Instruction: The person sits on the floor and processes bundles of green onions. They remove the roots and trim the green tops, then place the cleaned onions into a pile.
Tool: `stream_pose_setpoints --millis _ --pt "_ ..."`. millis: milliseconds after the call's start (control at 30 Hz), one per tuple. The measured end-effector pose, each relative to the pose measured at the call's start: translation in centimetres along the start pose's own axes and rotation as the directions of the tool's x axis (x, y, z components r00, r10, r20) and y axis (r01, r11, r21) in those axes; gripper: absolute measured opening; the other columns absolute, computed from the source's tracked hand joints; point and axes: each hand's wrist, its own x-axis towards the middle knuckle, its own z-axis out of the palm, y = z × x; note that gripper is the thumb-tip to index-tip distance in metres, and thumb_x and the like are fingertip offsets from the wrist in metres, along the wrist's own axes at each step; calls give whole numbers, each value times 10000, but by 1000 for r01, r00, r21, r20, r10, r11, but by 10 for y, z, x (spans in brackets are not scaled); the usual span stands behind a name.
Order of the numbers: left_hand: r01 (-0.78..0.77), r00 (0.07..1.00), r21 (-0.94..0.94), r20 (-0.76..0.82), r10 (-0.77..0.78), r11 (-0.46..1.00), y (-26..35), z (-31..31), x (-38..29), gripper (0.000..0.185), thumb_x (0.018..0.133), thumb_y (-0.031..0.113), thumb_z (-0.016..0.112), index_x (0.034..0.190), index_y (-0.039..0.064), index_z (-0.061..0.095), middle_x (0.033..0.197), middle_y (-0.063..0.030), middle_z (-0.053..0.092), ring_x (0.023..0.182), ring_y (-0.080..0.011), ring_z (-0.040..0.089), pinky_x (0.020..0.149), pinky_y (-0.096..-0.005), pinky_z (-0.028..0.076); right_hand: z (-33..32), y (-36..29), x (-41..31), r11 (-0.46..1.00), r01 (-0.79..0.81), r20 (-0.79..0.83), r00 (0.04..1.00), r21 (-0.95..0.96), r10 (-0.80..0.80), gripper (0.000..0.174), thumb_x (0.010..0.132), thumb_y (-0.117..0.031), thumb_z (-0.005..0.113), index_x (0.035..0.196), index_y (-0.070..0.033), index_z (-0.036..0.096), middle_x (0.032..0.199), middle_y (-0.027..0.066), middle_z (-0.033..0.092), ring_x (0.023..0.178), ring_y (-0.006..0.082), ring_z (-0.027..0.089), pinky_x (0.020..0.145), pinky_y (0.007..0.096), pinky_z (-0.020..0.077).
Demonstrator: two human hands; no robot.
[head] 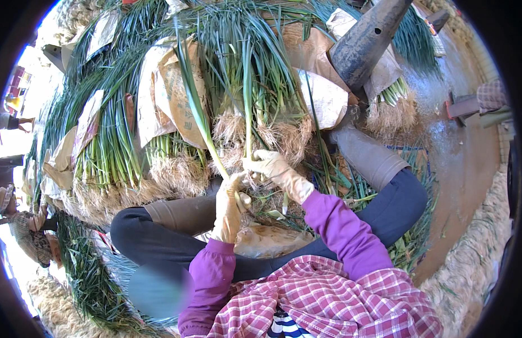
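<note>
My left hand [228, 209], in a pale work glove, grips a long green onion [197, 101] near its lower end; the leaves lean up and to the left. In my gloved right hand [275, 169], the base of a second green onion [248, 93] is pinched, its stalk standing nearly upright in the view. Both hands are close together over my crossed legs, the right slightly farther forward. Fingers hide the lower ends of both stalks. Just beyond them lies a large bunch of green onions [231, 55] with tangled, pale roots [292, 137] towards me.
More rooted bunches [111, 152] lie left, some under paper sacks [172, 88]. A dark grey tapered post [366, 48] rises at upper right. Loose leaves [90, 270] are heaped at lower left. Another person [28, 232] is at the left edge; a checked sleeve [491, 96] shows right.
</note>
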Motion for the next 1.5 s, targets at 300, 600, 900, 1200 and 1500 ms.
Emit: stream_pose_setpoints --millis 300,600,900,1200,1500 --pt "211 963 -49 184 -199 976 -19 -10 7 173 963 185 545 1027 40 616 716 -24 605 448 -93 441 406 -220 345 -6 -1 3 998 -19 393 919 -56 40 249 913 -260 678 1069 -68 698 814 -25 639 663 22 533 533 216 411" --pt "143 979 65 139 -151 988 -12 -8 -3 97 933 114 584 943 18 595 637 -16 568 432 -83 461 363 -205 341 -13 -20 -55 659 344 326 933 -669 -155 275 940 -309 576 826 -74 661 666 121 638 589 293 623 551 405 482" --pt "195 974 81 103 -203 977 -15 5 -4 117 938 179 583 954 64 597 651 -4 558 419 -58 409 349 -196 284 -45 -5 -56 835 -365 87 896 -411 435 376 959 -451 570 1078 -101 638 710 25 603 577 112 599 451 258 454" --pt "237 971 12 20 -237 971 -11 -11 9 156 935 226 566 924 75 606 774 -25 637 537 -91 556 409 -200 374 -5 25 -21 984 32 108 994 -178 -12 250 954 -263 608 1017 -36 693 823 50 689 707 125 620 628 278 496" --pt "-30 999 76 -21 31 997 12 -1 13 232 930 262 639 1000 44 675 719 -3 591 542 -71 507 454 -211 403 8 11 -31 544 501 67 774 -673 -630 164 931 -222 599 940 -77 674 865 87 693 700 249 672 618 360 541"
